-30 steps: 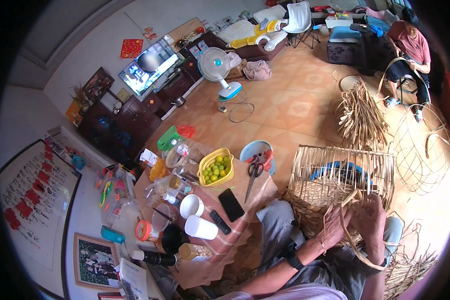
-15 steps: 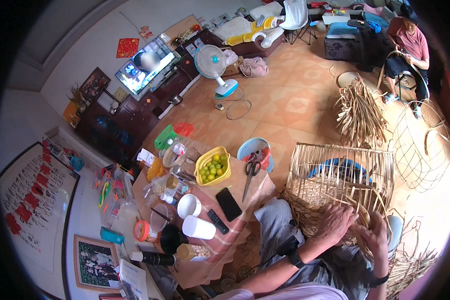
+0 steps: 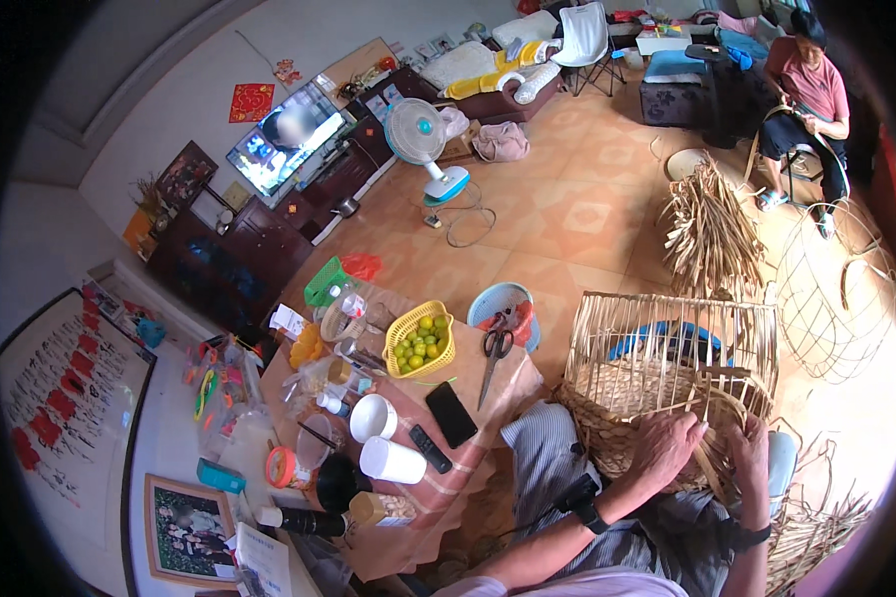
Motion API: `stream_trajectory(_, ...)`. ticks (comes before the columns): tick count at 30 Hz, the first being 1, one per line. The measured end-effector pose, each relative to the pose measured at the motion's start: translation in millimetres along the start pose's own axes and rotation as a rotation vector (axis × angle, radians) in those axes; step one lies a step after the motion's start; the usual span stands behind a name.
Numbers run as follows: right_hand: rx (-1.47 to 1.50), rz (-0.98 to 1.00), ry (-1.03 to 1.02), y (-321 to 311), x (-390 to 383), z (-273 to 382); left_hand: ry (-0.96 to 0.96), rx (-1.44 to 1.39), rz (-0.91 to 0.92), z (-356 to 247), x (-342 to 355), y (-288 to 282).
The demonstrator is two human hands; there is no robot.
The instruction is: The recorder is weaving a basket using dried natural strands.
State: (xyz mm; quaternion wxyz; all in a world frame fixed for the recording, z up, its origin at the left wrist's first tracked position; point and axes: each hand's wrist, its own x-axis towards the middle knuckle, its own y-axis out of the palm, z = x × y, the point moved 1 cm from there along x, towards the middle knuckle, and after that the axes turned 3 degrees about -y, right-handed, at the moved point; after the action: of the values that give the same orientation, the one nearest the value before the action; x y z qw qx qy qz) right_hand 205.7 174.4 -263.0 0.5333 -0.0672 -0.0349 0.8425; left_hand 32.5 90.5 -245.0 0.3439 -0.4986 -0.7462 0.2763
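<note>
A half-woven basket [image 3: 607,438] of tan dried plant strips rests at my lap, its side braided thick nearest me and an open wire-like frame [image 3: 592,333] of strips standing beyond. My left hand [image 3: 664,448] lies against the woven edge, thumb and fingers pinched on a dried strip near the rim. Close by on the right, my right hand [image 3: 751,458] is curled round dried strips at the same edge. Its fingertips are partly hidden by the weaving. A pale strip [image 3: 709,463] runs down between the two hands. Something blue shows through the frame.
To the left stands a table with scissors [image 3: 494,363], a black phone [image 3: 451,414], a remote [image 3: 430,450], white cups and a yellow basket of green fruit [image 3: 418,360]. A bundle of dried strips [image 3: 712,234] stands ahead. At far right a seated person [image 3: 811,95] handles strips.
My hands have drawn slightly apart at the basket's edge; the right hand has risen and turned, and the strip between them is now more exposed. The view has shifted a little.
</note>
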Motion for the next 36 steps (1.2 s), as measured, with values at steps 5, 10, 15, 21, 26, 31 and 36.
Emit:
stream_trajectory(5,-0.119,-0.057,-0.003,10.1,-5.1,-4.5,-0.009,-0.062,-0.051,-3.7,-7.8,-12.5)
stream_trajectory(10,-0.139,-0.104,-0.110,29.4,-25.5,16.8,-0.002,-0.098,-0.098,6.0,-20.1,-23.5)
stream_trajectory(15,-0.198,-0.130,-0.063,40.0,-10.7,28.0,-0.084,-0.272,-0.024,24.6,-6.8,-28.2)
stream_trajectory(21,-0.103,-0.050,-0.030,43.9,9.1,20.0,-0.086,-0.164,-0.072,26.4,5.5,-25.8)
stream_trajectory(26,-0.106,-0.040,0.038,26.1,-8.1,41.5,-0.004,-0.093,-0.231,1.0,3.3,-35.9)
stream_trajectory(31,-0.029,-0.057,-0.089,34.1,-28.9,45.0,0.151,-0.107,-0.311,6.3,-12.6,-35.4)
stream_trajectory(36,-0.122,0.009,0.085,41.9,-36.8,36.8,0.032,-0.211,-0.296,41.9,-32.5,-0.7)
